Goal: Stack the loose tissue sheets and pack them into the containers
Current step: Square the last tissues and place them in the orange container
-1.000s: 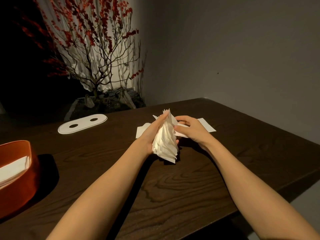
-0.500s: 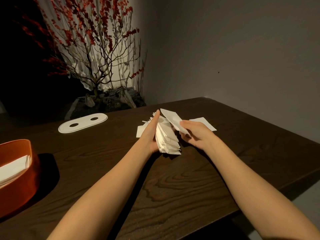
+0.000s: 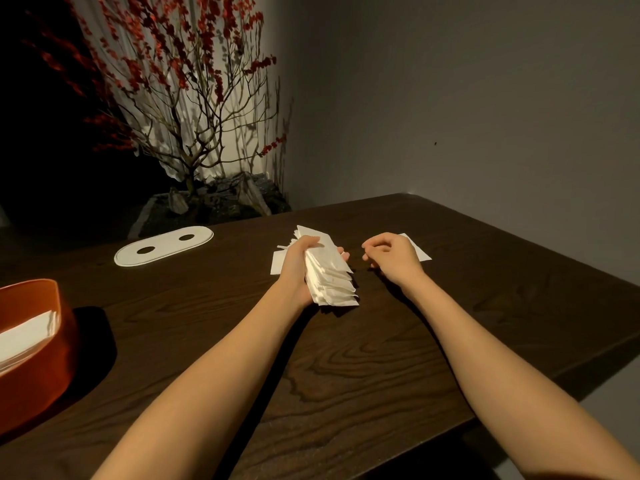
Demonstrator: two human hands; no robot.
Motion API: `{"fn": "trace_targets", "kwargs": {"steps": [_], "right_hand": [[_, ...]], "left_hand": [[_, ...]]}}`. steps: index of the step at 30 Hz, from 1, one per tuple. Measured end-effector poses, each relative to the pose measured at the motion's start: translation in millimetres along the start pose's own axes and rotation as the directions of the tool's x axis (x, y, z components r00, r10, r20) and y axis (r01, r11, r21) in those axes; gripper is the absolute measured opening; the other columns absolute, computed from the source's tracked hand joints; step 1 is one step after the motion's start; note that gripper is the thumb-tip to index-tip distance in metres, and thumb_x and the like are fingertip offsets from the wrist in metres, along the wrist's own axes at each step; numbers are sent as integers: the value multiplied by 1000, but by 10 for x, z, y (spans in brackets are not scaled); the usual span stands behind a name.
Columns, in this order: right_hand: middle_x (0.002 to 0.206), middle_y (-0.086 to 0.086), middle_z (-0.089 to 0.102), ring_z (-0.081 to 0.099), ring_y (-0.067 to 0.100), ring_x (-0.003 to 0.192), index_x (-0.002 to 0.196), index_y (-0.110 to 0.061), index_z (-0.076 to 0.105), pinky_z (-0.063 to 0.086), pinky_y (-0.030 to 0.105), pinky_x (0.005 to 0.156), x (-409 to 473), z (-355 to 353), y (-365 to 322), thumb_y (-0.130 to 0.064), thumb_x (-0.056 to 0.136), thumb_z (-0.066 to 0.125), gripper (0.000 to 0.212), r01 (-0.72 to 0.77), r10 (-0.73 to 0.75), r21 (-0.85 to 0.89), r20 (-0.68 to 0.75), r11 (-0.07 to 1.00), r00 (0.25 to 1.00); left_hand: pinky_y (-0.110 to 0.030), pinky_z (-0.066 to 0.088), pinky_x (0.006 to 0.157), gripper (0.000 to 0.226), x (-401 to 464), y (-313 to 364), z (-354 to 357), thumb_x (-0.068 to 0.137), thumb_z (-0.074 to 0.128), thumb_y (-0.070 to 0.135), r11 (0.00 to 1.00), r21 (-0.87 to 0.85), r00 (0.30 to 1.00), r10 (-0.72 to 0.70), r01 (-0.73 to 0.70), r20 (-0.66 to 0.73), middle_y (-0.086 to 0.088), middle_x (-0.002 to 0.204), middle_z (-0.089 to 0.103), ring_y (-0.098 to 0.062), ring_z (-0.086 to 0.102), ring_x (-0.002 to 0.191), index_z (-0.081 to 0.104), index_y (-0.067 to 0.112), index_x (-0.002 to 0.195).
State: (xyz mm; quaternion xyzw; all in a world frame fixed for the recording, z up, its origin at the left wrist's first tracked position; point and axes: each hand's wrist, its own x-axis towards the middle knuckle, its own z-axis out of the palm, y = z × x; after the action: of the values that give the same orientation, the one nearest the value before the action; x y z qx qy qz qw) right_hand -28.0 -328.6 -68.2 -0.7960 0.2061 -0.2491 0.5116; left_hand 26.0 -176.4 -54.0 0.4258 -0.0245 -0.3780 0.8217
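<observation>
We are mid-gathering; our left hand (image 3: pixel 300 268) grips the fanned tissue stack (image 3: pixel 329 275) above the tabletop (image 3: pixel 363 358), its long axis running away from us, far end tilted up; our right hand (image 3: pixel 391 256) hangs loosely curled, holding nothing, over a loose sheet (image 3: pixel 417 249); next, we judge, pick that sheet; the orange container (image 3: pixel 45 348) sits far left.

I count one tissue stack (image 3: pixel 329 275), two loose sheets (image 3: pixel 417 249), one orange container (image 3: pixel 41 344), one white lid (image 3: pixel 162 245), one potted branch (image 3: pixel 194 109).
</observation>
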Motion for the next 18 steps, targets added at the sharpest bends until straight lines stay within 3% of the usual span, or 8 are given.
{"fn": "trace_targets", "kwargs": {"steps": [3, 5, 7, 9, 12, 15, 18], "right_hand": [[111, 0, 63, 56, 13, 94, 109, -18, 66, 47, 30, 80, 51, -70, 70, -16, 95, 55, 17, 50, -67, -331, -40, 942, 997], [125, 4, 57, 52, 19, 111, 119, -18, 64, 44, 36, 92, 87, -120, 119, -19, 95, 55, 25, 53, -89, -510, -46, 859, 995], [137, 9, 49, 40, 27, 129, 128, -18, 58, 32, 42, 106, 137, -158, 200, -24, 96, 53, 33, 55, -94, -648, -26, 759, 995], [143, 11, 42, 33, 31, 133, 136, -16, 49, 26, 44, 110, 171, -173, 260, -30, 99, 46, 40, 1, -15, -717, -13, 697, 1000], [140, 13, 44, 37, 32, 130, 137, -14, 46, 31, 45, 104, 177, -179, 274, -33, 101, 41, 42, -29, 34, -773, -9, 634, 999], [133, 10, 52, 45, 29, 123, 132, -11, 51, 39, 42, 96, 161, -173, 230, -30, 99, 48, 38, 25, -76, -809, -24, 588, 997], [122, 10, 58, 52, 28, 114, 122, -7, 56, 44, 36, 82, 139, -123, 178, -16, 95, 54, 28, 53, -169, -851, -43, 523, 985]], "left_hand": [[-44, 47, 89, 30, 9, 1, -8, 91, 57, 31, 1000, -28, 1000, 9, -9, -7, -16, 109, 62, -27, 63, 95, 53, 5, 105], [-43, 48, 86, 31, 14, -6, -1, 91, 59, 33, 1000, -14, 1000, 7, -7, -7, -16, 105, 62, -25, 63, 93, 53, 7, 105], [-40, 47, 87, 30, 28, -13, 4, 89, 62, 34, 1000, 0, 1000, 5, -5, -8, -14, 98, 63, -23, 62, 88, 56, 7, 103], [-38, 44, 93, 30, 50, -5, -1, 88, 62, 33, 1000, 14, 1000, 12, -12, -6, -12, 93, 62, -20, 60, 83, 58, 5, 99], [-33, 45, 90, 35, 83, 45, -28, 90, 59, 33, 999, 44, 999, 26, -25, -18, -11, 90, 62, -18, 58, 77, 58, 0, 102], [-30, 47, 82, 45, 87, 79, -56, 87, 61, 31, 999, 46, 1000, 10, -9, -17, -10, 85, 62, -17, 59, 75, 55, 0, 119], [-32, 45, 96, 41, 94, 115, -88, 86, 64, 26, 999, 12, 999, 31, -30, -26, -10, 86, 63, -18, 60, 74, 54, 2, 117]]}}
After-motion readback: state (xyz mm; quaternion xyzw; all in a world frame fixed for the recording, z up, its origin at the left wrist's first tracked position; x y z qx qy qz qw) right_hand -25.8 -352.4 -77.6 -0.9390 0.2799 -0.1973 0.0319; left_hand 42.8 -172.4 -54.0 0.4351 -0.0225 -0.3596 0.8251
